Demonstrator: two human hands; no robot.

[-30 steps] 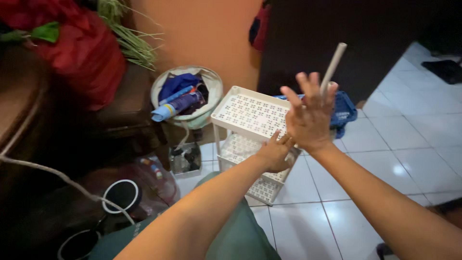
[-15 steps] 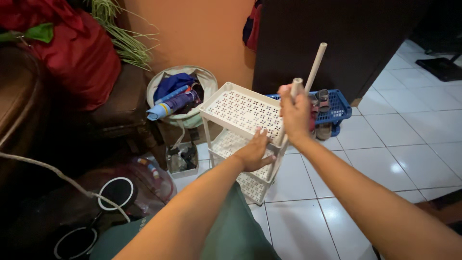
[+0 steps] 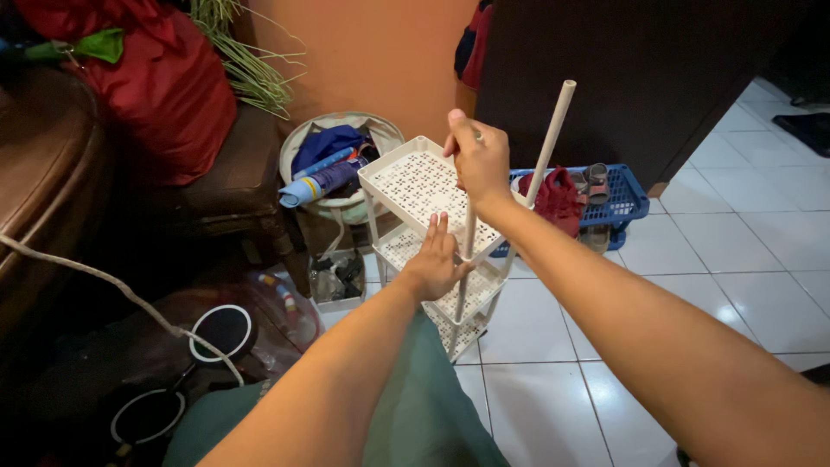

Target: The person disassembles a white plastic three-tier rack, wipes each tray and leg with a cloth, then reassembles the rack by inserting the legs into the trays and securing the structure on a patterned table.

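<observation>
white perforated rack [image 3: 424, 186]; blue basket [image 3: 624, 201]; red bag [image 3: 164, 95].

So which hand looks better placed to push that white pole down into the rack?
Probably the right hand: it is closed around the top of the pole at the rack's corner. The left hand lies flat on the shelf edge, steadying it.

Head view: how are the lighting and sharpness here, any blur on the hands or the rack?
Head view: the white rack, left hand and right hand are evenly lit and sharp; the left side around the brown seat sinks into deep shadow; floor tiles show soft glare; edges bend slightly from the wide lens.
</observation>
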